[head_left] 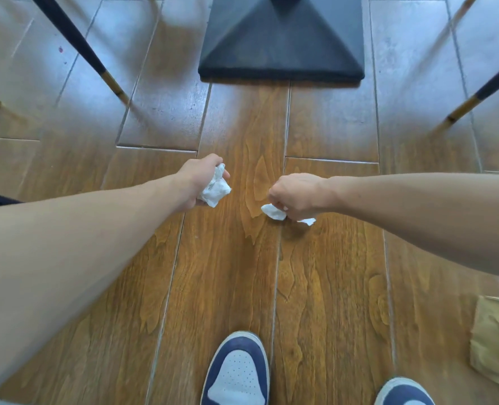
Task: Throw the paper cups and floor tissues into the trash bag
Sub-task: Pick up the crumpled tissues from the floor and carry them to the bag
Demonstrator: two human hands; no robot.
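Observation:
My left hand (197,178) is closed around a crumpled white tissue (215,187) that bulges out past the fingers, held above the wooden floor. To its right, my right hand (296,195) is clenched on a second white tissue (273,212), whose ends stick out below the fist on both sides, low over the floor. Whether this tissue still touches the boards I cannot tell. A brown paper bag (496,337) shows at the right edge. No paper cups are in view.
A black pyramid-shaped table base (281,45) stands straight ahead on the floor. Dark chair legs with gold tips slant in at the left (90,58) and right (476,97). My two blue-and-white shoes (236,372) are at the bottom.

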